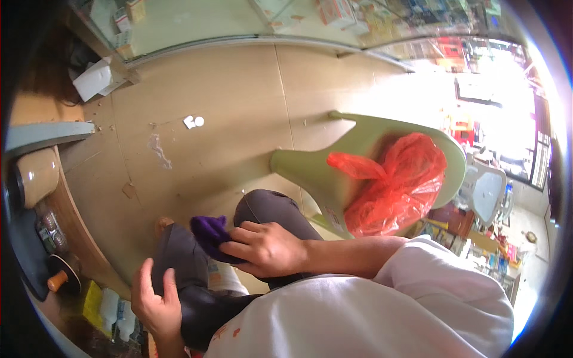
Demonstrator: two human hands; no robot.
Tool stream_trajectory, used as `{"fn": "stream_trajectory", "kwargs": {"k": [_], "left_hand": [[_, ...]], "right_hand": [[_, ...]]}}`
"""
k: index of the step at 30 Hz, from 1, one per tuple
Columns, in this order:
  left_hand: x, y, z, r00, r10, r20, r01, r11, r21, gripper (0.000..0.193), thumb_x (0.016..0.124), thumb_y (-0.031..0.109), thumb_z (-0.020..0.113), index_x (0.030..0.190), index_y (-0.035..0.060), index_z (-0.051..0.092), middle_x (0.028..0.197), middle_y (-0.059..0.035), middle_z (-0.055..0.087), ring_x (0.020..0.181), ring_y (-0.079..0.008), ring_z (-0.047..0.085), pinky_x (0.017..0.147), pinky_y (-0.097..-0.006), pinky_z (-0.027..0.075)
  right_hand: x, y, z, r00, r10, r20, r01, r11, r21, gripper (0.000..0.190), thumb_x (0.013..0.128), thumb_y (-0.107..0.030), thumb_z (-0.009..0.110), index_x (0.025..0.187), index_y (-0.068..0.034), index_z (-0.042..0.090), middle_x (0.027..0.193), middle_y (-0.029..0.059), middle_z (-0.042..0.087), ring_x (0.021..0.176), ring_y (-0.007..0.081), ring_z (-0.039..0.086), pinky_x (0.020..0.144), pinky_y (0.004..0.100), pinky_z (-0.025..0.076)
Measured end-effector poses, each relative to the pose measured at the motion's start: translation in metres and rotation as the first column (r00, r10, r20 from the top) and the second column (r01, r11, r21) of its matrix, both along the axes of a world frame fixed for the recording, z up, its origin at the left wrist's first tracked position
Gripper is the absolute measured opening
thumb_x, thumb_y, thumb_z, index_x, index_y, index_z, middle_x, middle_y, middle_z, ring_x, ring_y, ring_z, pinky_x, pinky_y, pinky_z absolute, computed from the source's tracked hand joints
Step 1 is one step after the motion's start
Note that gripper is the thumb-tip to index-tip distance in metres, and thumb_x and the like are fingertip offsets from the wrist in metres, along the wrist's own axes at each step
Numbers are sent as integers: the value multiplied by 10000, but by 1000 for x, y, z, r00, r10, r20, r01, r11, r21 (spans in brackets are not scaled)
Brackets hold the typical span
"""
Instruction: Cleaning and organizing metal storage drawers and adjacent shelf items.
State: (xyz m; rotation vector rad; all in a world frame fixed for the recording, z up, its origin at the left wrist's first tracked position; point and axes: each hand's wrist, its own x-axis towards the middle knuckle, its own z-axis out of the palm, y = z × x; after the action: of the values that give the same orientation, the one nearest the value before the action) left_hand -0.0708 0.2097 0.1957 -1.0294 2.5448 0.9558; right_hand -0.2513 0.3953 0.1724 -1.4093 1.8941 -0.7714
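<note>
My right hand (268,248) grips a bunched dark purple cloth (209,237) above my knees. Most of the cloth hangs out past my fingers, and the rest is hidden in the fist. Lower and to the left, my left hand (156,300) is raised beside my leg, thumb and fingers apart, with nothing in it. To the right of my knees, a tied red plastic bag (403,183) rests on a light green plastic stool (309,163). What is inside the bag cannot be made out.
A glass display case (215,27) with small boxes runs along the top. White scraps (194,121) lie on the tiled floor (224,85). At left, a wooden shelf edge (80,215) borders a round wooden-handled object (58,281) and a yellow box (93,304). A grey chair (485,192) stands at far right.
</note>
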Motion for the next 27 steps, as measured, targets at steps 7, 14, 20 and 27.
{"fn": "stream_trajectory", "kwargs": {"k": [7,14,20,27], "left_hand": [[-9,21,13,957,-93,-276,64,992,-110,153,791,33,681,922,-1,611,907,-146,642,819,-331,626,743,-383,498],[-3,54,19,959,-146,-243,154,988,12,126,772,91,713,864,59,632,860,-96,645,791,-297,629,709,-380,499],[-64,148,32,970,148,-192,-35,869,494,327,719,219,794,959,47,653,951,-121,650,885,-302,628,770,-374,505],[-217,306,53,923,-157,-350,313,836,451,1258,501,497,866,1430,-32,203,1436,-340,187,1220,-430,410,970,-487,391]], "right_hand": [[19,41,35,987,-150,62,150,989,9,384,728,-201,714,1059,-56,586,836,69,524,725,237,565,592,343,507],[36,64,56,928,-348,130,310,918,246,305,765,-228,704,995,-52,609,868,99,599,814,287,616,684,385,528],[59,114,68,937,-334,105,270,879,392,280,718,-219,720,945,-68,654,873,125,649,797,301,646,686,383,532],[99,167,57,943,-313,114,214,832,511,392,799,-288,597,1131,-79,593,1096,144,604,1012,354,569,861,451,461]]}}
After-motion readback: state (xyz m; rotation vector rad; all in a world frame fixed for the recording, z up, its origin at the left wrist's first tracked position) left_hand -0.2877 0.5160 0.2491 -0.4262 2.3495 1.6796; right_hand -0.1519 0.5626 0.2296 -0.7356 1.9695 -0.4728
